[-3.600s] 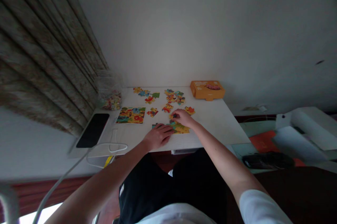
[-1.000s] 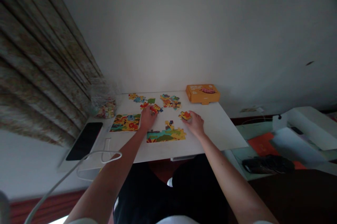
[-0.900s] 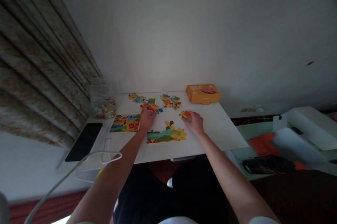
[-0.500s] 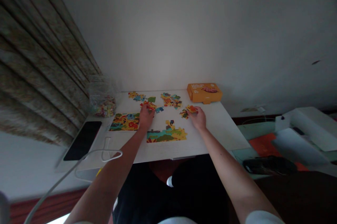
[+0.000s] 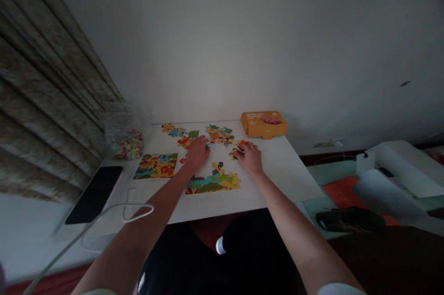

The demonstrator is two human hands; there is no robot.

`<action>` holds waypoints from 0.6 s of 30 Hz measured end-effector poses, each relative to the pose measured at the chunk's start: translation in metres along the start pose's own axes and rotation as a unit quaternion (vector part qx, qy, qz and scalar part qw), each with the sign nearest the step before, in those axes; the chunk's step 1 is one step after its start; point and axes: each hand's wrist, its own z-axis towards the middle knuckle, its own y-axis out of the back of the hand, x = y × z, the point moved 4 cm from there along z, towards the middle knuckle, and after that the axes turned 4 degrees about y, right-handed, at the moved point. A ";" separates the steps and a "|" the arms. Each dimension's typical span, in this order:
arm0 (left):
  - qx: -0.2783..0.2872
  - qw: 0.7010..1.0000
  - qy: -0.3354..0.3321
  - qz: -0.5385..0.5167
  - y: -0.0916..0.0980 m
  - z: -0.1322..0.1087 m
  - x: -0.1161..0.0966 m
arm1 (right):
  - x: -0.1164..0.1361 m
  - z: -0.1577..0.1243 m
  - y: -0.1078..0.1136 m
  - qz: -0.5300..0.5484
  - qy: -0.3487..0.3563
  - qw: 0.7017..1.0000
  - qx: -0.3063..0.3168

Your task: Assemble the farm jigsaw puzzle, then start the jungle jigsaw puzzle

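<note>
My left hand [image 5: 198, 154] rests on the white table with its fingers curled over a blue puzzle piece, mostly hidden beneath them. My right hand [image 5: 251, 158] is closed on a puzzle piece [image 5: 239, 149] among the small group on the right; the fingers partly cover it. Between my hands and nearer to me lies a partly joined jigsaw [image 5: 213, 183] in green, yellow and teal, with pieces standing up from its top edge. Loose puzzle pieces [image 5: 220, 134] lie beyond my hands, and further pieces [image 5: 176, 132] are spread at the back left.
A picture card [image 5: 156, 166] lies left of the jigsaw. Behind it stands a clear plastic bag [image 5: 127, 142] of pieces. A black phone [image 5: 94, 194] and a white cable [image 5: 104, 212] are at the left edge. An orange puzzle box [image 5: 264, 125] sits at the back right.
My left hand has moved right from the red pieces onto the blue piece. My right hand has moved slightly left and down over its small group. The view has shifted a little.
</note>
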 end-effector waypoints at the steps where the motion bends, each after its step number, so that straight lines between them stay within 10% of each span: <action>1: 0.020 1.000 -0.017 -0.003 -0.006 0.008 -0.009 | 0.001 0.000 0.000 0.000 0.006 1.000 0.005; 9: 0.130 0.983 -0.128 0.032 -0.051 0.060 -0.077 | -0.009 0.003 -0.004 -0.013 -0.065 0.998 0.007; 18: 0.147 0.983 -0.021 0.104 -0.041 0.085 -0.028 | -0.003 0.004 -0.001 -0.026 -0.076 0.996 0.029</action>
